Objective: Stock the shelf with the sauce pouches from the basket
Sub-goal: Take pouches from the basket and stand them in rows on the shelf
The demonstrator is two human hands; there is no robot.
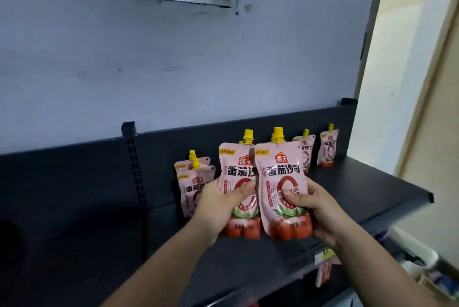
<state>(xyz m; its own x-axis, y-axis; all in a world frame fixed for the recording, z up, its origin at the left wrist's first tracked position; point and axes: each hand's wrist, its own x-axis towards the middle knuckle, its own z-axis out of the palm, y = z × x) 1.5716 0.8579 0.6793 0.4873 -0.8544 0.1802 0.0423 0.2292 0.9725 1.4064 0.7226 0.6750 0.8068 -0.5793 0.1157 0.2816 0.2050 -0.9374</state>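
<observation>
Gripping upright pouches over shelf [347, 197]: left hand [218, 209] fingers pinching left pouch [236, 172], right hand [320, 209] fingers pinching right pouch [283, 182] at 3 o'clock.

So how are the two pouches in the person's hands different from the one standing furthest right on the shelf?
The held pouches are gripped by the left hand and right hand near the shelf's front; the far-right pouch stands free at the back. The held pouches overlap each other; the far-right pouch stands apart from its neighbour. The held ones look larger only because they are nearer. All are pink with yellow caps.
</observation>
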